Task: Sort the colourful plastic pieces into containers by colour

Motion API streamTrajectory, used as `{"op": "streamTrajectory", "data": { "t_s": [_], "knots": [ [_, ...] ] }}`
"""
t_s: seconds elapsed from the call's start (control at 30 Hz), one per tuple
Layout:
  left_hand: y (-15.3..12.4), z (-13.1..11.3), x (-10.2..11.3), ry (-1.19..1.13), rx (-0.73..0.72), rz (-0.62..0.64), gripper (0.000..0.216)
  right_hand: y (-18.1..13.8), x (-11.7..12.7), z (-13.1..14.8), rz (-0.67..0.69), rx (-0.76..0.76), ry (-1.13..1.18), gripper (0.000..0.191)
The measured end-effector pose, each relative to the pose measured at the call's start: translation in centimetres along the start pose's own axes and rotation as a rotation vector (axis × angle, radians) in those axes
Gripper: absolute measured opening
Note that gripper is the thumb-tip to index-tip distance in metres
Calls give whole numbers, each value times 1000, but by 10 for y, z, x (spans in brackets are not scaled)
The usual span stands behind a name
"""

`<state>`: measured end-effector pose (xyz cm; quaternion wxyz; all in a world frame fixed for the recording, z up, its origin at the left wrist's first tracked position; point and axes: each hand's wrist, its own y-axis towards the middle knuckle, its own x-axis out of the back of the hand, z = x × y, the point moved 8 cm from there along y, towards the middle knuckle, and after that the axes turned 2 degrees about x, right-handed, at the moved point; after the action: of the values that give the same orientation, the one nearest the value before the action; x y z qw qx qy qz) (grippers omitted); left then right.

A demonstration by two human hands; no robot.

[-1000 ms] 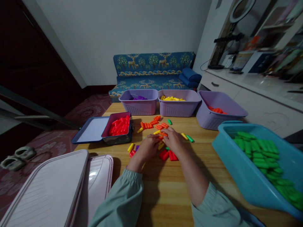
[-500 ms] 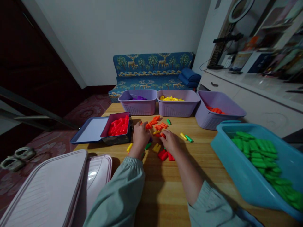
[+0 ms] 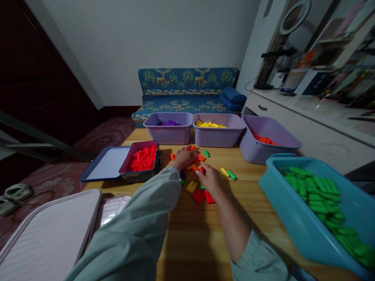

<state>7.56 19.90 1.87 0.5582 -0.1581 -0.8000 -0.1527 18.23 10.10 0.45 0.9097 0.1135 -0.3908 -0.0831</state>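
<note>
My left hand [image 3: 185, 157] lies palm down over the far part of a loose pile, its fingers stretched among orange plastic pieces [image 3: 201, 157]. My right hand [image 3: 209, 178] is closed at the near side of the pile, thumb and fingers around an orange plastic piece [image 3: 201, 169]. Close below it are red pieces [image 3: 199, 196] and a yellow piece [image 3: 191, 187]. A purple piece [image 3: 183, 174] shows beside my left wrist. Some of the pile is hidden under my hands.
Purple bins hold purple [image 3: 169, 123], yellow [image 3: 210, 124] and orange pieces [image 3: 265, 139]. A teal bin [image 3: 290, 207] of green pieces stands right. Left are a tin [image 3: 137, 176] of red pieces and pale lids [image 3: 49, 230]. A yellow and a green piece [image 3: 231, 175] lie right of the pile.
My left hand has moved right and slightly forward, from the pile's left side onto the orange pieces. My right hand stays nearly in place with an orange piece. The view has shifted slightly.
</note>
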Motion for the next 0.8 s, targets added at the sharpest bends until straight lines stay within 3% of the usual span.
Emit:
{"op": "streamTrajectory", "data": {
  "t_s": [0.13,0.43,0.6,0.7,0.8],
  "knots": [
    [-6,-4,-1,-37,-96,-75,38,1,4,-14,-64,-89,83,13],
    [-51,-6,25,-235,48,-292,27,0,1,-24,-134,-166,385,18],
    [-85,2,27,-701,200,-441,19,2,1,-20,-139,-169,533,21],
    [-96,10,10,-1008,262,-440,17,1,-2,-14,-85,-214,697,28],
    [-100,11,-2,-1153,240,-391,15,-3,-4,-7,-19,-273,822,34]
  ]
}}
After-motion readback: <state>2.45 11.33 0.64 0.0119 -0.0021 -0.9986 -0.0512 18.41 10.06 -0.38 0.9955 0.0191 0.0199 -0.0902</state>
